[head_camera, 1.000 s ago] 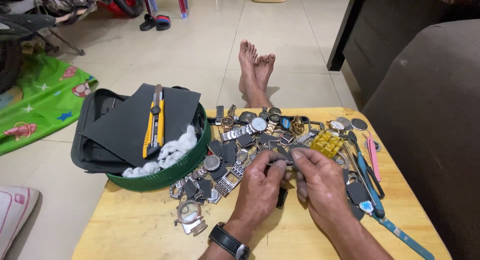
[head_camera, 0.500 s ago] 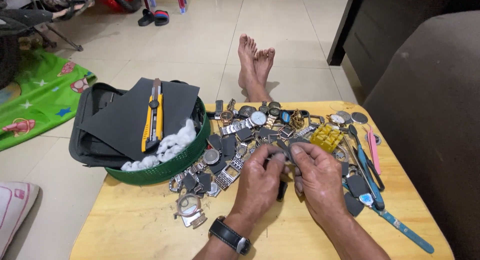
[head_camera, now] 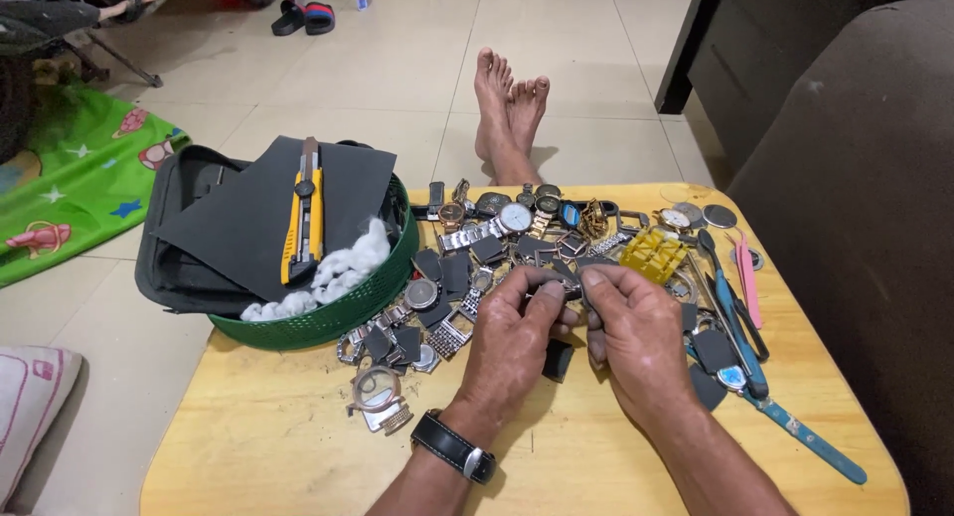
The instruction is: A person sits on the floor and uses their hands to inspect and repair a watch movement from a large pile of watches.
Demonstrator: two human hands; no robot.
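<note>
Both hands meet over the middle of the wooden bench (head_camera: 248,446), just in front of the heap of watch parts (head_camera: 517,243). The left hand (head_camera: 512,342), with a black wristwatch (head_camera: 452,446) strapped on its wrist, has its thumb and forefinger pinched shut on a small dark metal watch part (head_camera: 568,289). The right hand (head_camera: 641,337) closes its fingers (head_camera: 596,282) on the same part from the other side, so the piece is held between the two hands, raised a little above the bench. What kind of part it is cannot be told; it is mostly covered by the fingertips.

Beyond the hands, the heap spreads across the bench: watch cases, metal bracelets, black straps and a white-faced watch (head_camera: 515,218). To the right of the heap lies a yellow plastic holder (head_camera: 654,255), then a blue-handled tool (head_camera: 730,317) and pink tweezers (head_camera: 745,277). A blue watch strap (head_camera: 805,436) lies right of the right hand. Left of the heap stands a green basket (head_camera: 338,317) holding white cotton wool (head_camera: 338,272), a dark sheet (head_camera: 258,213) and a yellow utility knife (head_camera: 303,213) resting on the sheet. Past the far edge of the bench, two bare feet (head_camera: 509,103) rest on the tiled floor (head_camera: 397,69).
</note>
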